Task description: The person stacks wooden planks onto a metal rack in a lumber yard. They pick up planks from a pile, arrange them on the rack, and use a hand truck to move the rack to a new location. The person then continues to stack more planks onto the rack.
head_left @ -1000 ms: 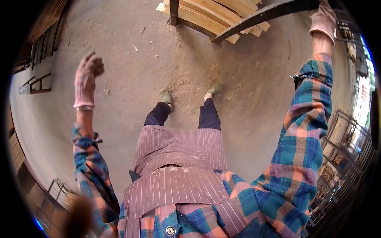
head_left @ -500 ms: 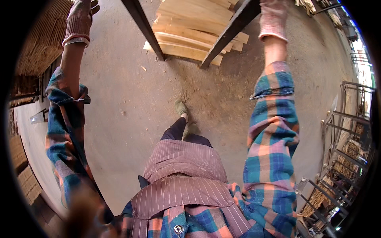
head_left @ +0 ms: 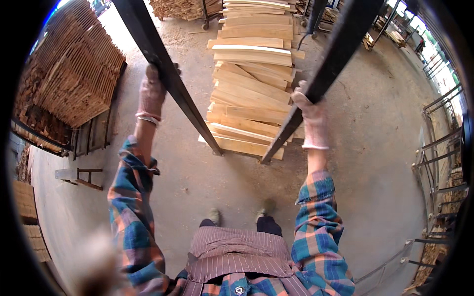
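My left hand point(head_left: 151, 96), in a pale pinkish knit glove, is closed around the dark metal post point(head_left: 144, 42) on the left. Some of its fingers show past the post's far side. On the right, my right hand point(head_left: 312, 116) wears a similar glove and grips the matching dark post point(head_left: 340, 49), fingers curled onto its near side. Both posts slant inward to a low frame near the floor. Between and beyond them lies a long row of thin, light-coloured wooden boards point(head_left: 254, 89), loosely overlapped and mostly crosswise.
To the left, a tall stack of brown slats point(head_left: 74, 79) rests on a dark metal rack. A small metal stand point(head_left: 89, 177) is on the floor nearby. Metal racks point(head_left: 444, 153) line the right side. More stacked wood point(head_left: 185, 7) lies at the far end.
The view has tilted up, showing more of the boards and posts. My hands, cut off at the upper edge before, now show on the posts. My feet stand side by side now.
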Demonstrator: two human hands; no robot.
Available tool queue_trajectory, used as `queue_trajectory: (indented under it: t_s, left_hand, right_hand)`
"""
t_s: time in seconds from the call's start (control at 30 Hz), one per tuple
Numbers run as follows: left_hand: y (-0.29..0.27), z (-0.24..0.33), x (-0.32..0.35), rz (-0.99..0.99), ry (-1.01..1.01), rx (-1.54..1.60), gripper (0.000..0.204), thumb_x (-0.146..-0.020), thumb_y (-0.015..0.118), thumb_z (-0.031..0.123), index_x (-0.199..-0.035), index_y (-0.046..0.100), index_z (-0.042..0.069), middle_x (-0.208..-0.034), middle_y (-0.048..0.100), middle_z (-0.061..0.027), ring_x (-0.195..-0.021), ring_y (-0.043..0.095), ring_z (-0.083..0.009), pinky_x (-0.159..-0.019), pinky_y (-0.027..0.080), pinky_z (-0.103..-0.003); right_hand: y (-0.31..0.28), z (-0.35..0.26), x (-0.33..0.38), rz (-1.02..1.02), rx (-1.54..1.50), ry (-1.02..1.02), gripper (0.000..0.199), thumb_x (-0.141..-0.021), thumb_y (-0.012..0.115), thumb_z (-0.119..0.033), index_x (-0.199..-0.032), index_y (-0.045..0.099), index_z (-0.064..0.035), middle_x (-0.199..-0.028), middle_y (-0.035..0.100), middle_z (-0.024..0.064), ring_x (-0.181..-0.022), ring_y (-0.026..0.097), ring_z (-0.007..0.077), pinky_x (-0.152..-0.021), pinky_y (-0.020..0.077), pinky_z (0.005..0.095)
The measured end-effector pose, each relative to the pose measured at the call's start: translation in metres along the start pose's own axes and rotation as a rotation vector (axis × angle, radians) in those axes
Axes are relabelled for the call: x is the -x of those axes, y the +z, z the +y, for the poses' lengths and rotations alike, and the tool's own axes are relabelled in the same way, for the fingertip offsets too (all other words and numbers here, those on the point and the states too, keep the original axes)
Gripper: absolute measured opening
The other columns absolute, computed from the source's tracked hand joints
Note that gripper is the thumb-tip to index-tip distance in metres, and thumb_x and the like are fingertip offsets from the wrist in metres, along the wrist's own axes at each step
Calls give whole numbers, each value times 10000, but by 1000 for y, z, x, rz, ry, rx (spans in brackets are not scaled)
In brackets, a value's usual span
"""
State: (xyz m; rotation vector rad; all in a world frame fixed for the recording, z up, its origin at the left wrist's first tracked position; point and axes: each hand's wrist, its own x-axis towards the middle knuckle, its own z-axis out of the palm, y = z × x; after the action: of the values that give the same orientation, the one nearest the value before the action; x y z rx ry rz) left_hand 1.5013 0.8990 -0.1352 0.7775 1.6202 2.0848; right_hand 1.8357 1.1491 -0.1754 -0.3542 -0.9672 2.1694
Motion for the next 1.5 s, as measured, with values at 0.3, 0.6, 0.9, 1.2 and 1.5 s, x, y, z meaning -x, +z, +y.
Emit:
queue_trajectory:
  t_s: [0.3, 0.6, 0.9, 1.2, 1.5]
  left_hand:
    - [47, 39, 28, 9, 3, -84, 1013, -835, 259, 802, -1116, 581, -116, -792, 644, -158, -698, 625, -253, -710, 549, -371]
    - [44, 30, 13, 37, -129, 199, 822, -790, 383, 756, -1025, 594, -3, -855, 661, -189, -660, 613, -322, -668, 531, -457]
    - [53, 40, 46, -31, 29, 72, 991, -687, 494, 843, -1038, 581, -80, -789, 646, -176, -685, 636, -269, -625, 543, -380]
    - [53, 94, 44, -588, -48, 95, 1016, -696, 678, 647, -1302, 418, -127, -872, 672, -231, -785, 667, -361, -761, 554, -442]
    - [69, 98, 91, -443, 21, 113, 860, -751, 573, 723, -1086, 597, -68, -731, 627, -142, -678, 635, -278, -677, 537, -417]
  right_hand:
    - [55, -59, 43, 314, 786, -325, 488, -655, 851, -451, -857, 640, -59, -713, 596, -25, -661, 517, 82, -601, 460, 284]
    - [48, -70, 39, 320, 914, -348, 504, -648, 863, -424, -870, 616, -45, -750, 650, 39, -688, 592, 125, -676, 506, 293]
    - [64, -85, 84, 439, 998, -301, 606, -673, 827, -320, -1124, 568, -9, -849, 647, 97, -790, 620, 197, -752, 505, 329]
    - [139, -148, 73, 646, 886, -493, 1003, -657, 834, -119, -1464, 241, -76, -1140, 601, 87, -939, 602, 163, -825, 519, 316]
    - [116, -133, 90, 553, 957, -538, 923, -662, 802, -183, -1425, 302, -41, -1095, 633, 149, -938, 654, 226, -812, 539, 319]
